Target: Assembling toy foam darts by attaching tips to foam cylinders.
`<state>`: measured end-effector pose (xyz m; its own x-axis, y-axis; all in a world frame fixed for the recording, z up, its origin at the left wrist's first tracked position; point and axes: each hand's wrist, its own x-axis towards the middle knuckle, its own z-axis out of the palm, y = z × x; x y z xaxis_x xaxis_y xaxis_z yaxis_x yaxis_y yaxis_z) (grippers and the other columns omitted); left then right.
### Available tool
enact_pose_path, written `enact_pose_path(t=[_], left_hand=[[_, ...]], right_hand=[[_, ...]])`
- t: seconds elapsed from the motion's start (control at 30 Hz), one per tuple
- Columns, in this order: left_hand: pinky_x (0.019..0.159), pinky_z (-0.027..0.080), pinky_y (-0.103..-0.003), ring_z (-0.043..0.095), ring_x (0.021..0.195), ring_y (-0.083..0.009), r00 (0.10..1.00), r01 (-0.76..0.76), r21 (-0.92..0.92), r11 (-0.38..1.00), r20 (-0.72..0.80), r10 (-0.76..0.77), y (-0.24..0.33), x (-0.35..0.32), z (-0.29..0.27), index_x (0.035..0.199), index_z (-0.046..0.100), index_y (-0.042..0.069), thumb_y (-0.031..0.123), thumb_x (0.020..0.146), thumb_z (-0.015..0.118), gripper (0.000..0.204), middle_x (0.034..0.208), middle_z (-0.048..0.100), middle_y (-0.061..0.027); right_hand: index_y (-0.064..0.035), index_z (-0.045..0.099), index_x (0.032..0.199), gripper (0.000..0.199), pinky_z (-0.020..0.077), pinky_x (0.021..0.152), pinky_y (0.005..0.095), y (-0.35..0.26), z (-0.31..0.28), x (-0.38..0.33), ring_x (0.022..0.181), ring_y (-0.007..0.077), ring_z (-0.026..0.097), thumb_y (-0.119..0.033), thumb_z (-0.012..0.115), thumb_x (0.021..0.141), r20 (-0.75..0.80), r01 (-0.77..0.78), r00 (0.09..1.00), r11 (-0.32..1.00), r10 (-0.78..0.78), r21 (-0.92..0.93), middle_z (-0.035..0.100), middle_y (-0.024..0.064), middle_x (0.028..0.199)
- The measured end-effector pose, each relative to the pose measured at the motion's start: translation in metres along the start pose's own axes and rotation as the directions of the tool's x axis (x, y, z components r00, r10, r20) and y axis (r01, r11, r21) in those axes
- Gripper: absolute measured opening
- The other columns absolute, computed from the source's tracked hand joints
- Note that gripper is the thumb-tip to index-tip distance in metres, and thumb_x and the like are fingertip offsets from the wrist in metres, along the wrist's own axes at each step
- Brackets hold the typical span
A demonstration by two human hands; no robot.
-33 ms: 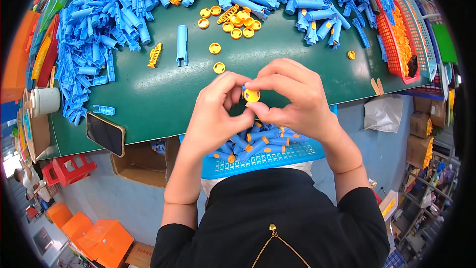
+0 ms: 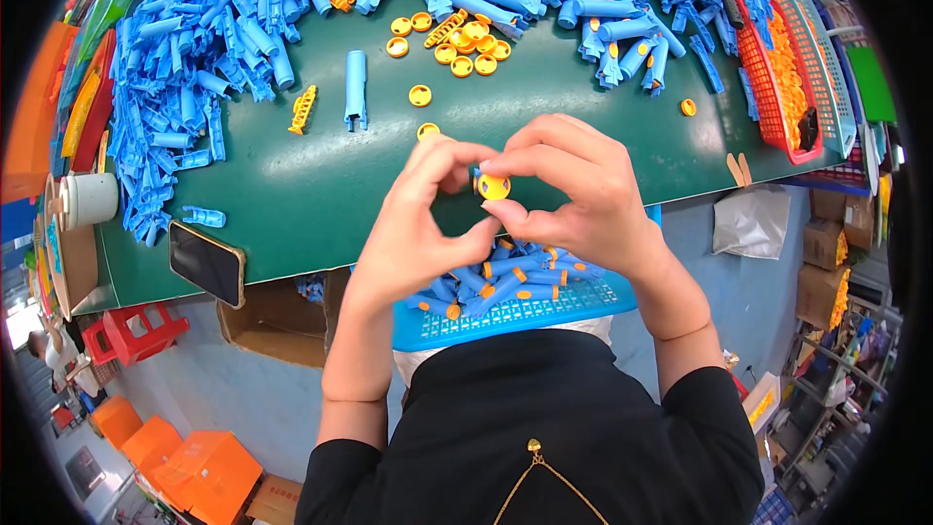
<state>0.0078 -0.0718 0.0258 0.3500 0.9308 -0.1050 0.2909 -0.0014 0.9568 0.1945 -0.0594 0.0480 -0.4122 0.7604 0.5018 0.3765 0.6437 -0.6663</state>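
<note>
Between my hands is a blue plastic piece seen nearly end-on, with a round yellow cap (image 2: 495,187) facing up at me. My right hand (image 2: 578,180) pinches the cap's rim between thumb and fingertips. On its left side my left hand (image 2: 418,219) curls thumb and fingers around the same piece; how much it touches is partly hidden. Just beyond my left hand a loose yellow cap (image 2: 428,130) lies partly covered, with another yellow cap (image 2: 420,95) behind it. A single blue tube (image 2: 356,89) and a yellow ribbed insert (image 2: 303,109) lie farther left on the green table (image 2: 282,204).
Heaps of blue tubes (image 2: 194,49) line the table's far and left sides. A phone (image 2: 206,262) lies at the near left edge. Below my hands, a blue basket (image 2: 505,316) holds capped blue tubes. Red basket (image 2: 768,87) with orange parts stands right.
My left hand has shifted slightly up and left, its fingers loosening a little and covering more of the near loose cap. My right hand stays nearly still on the capped piece.
</note>
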Motion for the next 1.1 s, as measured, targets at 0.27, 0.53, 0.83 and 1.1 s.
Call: enact_pose_path(t=[0.27,0.53,0.83,1.1], left_hand=[[0.090,0.035,-0.029,0.045,0.097,-0.0147,0.985,-0.059,-0.473,0.879,0.114,0.128,-0.014,0.002,0.027,0.111,0.048,0.001,0.068,0.095,0.015,0.077,0.099,0.045,-0.0057],[0.082,0.033,-0.027,0.039,0.088,-0.0128,0.989,-0.062,-0.484,0.873,0.090,0.120,-0.016,0.000,0.032,0.103,0.048,0.006,0.057,0.099,0.025,0.056,0.092,0.040,-0.0023],[0.078,0.037,-0.028,0.044,0.083,-0.0150,0.985,-0.167,-0.525,0.834,-0.055,0.162,-0.017,0.006,0.040,0.091,0.052,0.001,0.034,0.101,0.029,0.042,0.089,0.047,-0.0067],[0.078,0.036,-0.029,0.044,0.081,-0.0157,0.987,-0.158,-0.476,0.865,-0.085,0.134,-0.024,0.004,0.042,0.087,0.049,0.001,0.037,0.101,0.028,0.044,0.085,0.046,-0.0069]], right_hand=[[-0.0020,0.067,0.086,0.027,0.0474,0.058,0.0300,-0.001,-0.001,0.001,0.068,0.0211,0.059,-0.001,0.078,0.061,0.000,-0.005,1.000,1.000,0.005,-0.002,0.062,0.0079,0.077],[-0.0013,0.066,0.084,0.025,0.0478,0.058,0.0301,0.000,0.001,-0.001,0.068,0.0210,0.059,0.000,0.076,0.061,-0.020,0.020,1.000,1.000,-0.020,0.016,0.061,0.0080,0.076],[-0.0011,0.063,0.079,0.022,0.0443,0.059,0.0297,0.004,0.001,-0.002,0.069,0.0212,0.057,-0.001,0.077,0.062,0.011,-0.033,0.999,0.998,0.033,0.057,0.060,0.0074,0.074],[-0.0024,0.072,0.095,0.022,0.0447,0.067,0.0299,0.028,-0.007,-0.006,0.073,0.0195,0.057,-0.009,0.076,0.074,0.178,-0.080,0.984,0.951,0.026,0.299,0.063,0.0050,0.077]])
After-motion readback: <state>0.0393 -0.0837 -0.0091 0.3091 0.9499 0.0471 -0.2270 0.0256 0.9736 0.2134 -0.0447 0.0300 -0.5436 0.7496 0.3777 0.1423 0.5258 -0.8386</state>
